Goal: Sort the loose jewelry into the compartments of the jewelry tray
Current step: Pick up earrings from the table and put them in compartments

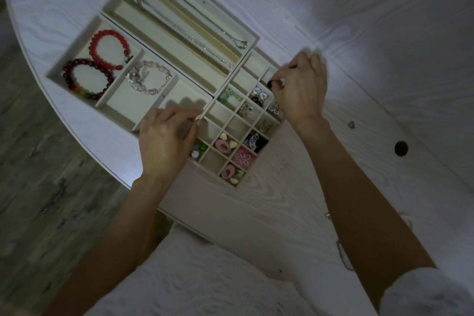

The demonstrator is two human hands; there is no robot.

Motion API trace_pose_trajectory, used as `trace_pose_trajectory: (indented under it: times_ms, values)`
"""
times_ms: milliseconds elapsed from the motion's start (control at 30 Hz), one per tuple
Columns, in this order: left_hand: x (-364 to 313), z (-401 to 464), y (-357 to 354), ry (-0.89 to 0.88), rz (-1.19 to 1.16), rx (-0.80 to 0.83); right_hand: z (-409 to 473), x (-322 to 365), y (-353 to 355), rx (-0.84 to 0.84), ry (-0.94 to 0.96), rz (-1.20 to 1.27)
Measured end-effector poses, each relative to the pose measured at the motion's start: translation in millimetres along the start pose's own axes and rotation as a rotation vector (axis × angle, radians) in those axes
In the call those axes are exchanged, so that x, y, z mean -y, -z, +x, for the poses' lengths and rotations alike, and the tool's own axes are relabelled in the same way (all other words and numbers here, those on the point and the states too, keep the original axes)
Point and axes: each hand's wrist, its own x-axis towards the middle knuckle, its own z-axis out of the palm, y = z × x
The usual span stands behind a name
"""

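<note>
A cream jewelry tray with many small square compartments [232, 120] lies mid-table. My right hand [302, 90] hovers over its far right corner and pinches a small dark piece [270, 83] above a compartment there. My left hand [166, 141] rests on the tray's near left edge, fingers extended against the rim. Compartments hold earrings, rings, pink ovals [222, 147] and a pink flower piece [242, 158]. A bracelet tray [77, 46] at left holds red bead bracelets [109, 50] and a pink bracelet [150, 78]. A long tray [254, 38] behind holds silver chains [179, 28].
The trays sit on a white wood-grain table [359, 20] with a curved left edge; grey floor [38, 161] lies beyond. A small loose piece [352, 124] lies right of my right arm. A round cable hole [401, 148] is further right. A few small items [342, 254] lie under my right forearm.
</note>
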Motion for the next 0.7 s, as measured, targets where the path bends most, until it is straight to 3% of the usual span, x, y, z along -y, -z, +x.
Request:
trace_pose_trajectory:
  times_ms: [167,700]
  values:
    - [0.8,0.5,-1.5,0.006,-0.007,0.003,0.0,2.7,-2.2,0.028,-0.077,0.103]
    - [-1.3,2.1,1.1,-0.006,0.016,0.011,-1.3,5.6,4.3,0.032,-0.163,0.124]
